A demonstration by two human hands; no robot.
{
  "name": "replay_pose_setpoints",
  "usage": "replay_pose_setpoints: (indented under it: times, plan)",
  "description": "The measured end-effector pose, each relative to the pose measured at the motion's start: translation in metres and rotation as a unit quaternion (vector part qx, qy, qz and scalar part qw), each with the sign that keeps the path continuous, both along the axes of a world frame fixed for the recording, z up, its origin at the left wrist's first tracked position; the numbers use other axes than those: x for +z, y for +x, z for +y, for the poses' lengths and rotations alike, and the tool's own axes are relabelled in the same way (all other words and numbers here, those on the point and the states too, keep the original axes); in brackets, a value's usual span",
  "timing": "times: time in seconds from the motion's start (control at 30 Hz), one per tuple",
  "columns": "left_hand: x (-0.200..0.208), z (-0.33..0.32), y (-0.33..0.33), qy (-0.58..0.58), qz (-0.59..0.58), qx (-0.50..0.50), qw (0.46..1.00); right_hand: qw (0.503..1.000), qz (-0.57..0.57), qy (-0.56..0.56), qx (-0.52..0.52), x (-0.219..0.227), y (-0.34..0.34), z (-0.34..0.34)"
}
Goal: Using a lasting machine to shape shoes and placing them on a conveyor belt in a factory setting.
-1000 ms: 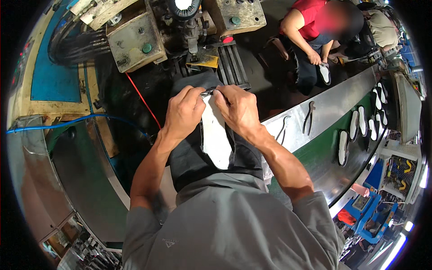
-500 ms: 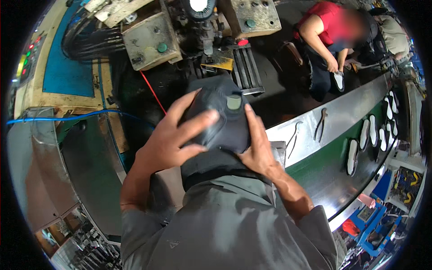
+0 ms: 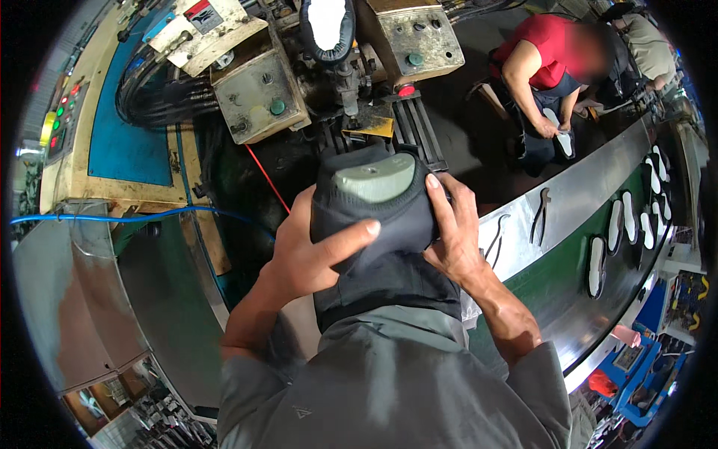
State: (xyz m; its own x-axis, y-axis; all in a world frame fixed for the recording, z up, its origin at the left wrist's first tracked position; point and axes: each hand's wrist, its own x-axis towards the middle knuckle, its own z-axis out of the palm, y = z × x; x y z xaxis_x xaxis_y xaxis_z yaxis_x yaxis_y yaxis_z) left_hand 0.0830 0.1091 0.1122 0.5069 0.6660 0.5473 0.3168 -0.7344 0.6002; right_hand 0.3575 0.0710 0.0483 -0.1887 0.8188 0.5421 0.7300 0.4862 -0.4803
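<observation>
Close in front of my body I hold a black shoe upper (image 3: 396, 232) with both hands. A pale green shoe last (image 3: 378, 179) fills it, and the last's flat top, with a small hole, shows through the collar opening. My left hand (image 3: 307, 251) grips the left side, its thumb stretched across the black fabric and its other fingers mostly hidden behind. Around the right side wraps my right hand (image 3: 456, 232), with fingertips at the collar's edge. The underside of the upper is out of sight.
Ahead stands a machine with two control boxes (image 3: 263, 93) and a white-soled shoe (image 3: 326, 26) mounted upside down. Pliers (image 3: 540, 217) lie on a metal ledge to the right. Several shoes (image 3: 596, 268) rest on the green belt (image 3: 550, 277). A co-worker (image 3: 535, 60) handles a shoe.
The upper has tilted so that much more of the green last's top shows. My left fingers have moved behind it, and my right hand has shifted along the side. The co-worker's shoe has moved slightly.
</observation>
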Motion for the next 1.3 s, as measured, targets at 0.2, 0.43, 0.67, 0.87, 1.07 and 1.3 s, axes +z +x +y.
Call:
replay_pose_setpoints:
  times: [0.2, 0.43, 0.67, 0.87, 1.07, 1.3]
  plan:
    - [-0.087, 0.017, 0.038, -0.386, -0.328, -0.025, 0.862, 0.917, 0.251, -0.310, -0.022, -0.015, -0.028, 0.003]
    - [-0.153, 0.000, 0.045, -0.637, -0.379, 0.003, 0.671, 0.979, 0.003, -0.199, 0.029, -0.033, -0.033, -0.018]
    - [-0.170, -0.009, 0.047, -0.707, -0.392, -0.051, 0.587, 0.930, -0.171, -0.326, 0.020, -0.060, -0.021, -0.026]
    - [-0.179, 0.082, 0.061, -0.414, -0.164, 0.150, 0.883, 0.950, -0.118, -0.288, 0.004, -0.076, -0.011, -0.037]
    - [-0.184, 0.109, 0.075, -0.298, -0.035, 0.163, 0.940, 0.966, -0.146, -0.213, 0.017, -0.092, -0.005, -0.045]
    - [-0.172, 0.113, 0.067, -0.608, -0.296, 0.074, 0.733, 0.954, -0.155, -0.257, 0.021, -0.094, -0.003, -0.046]
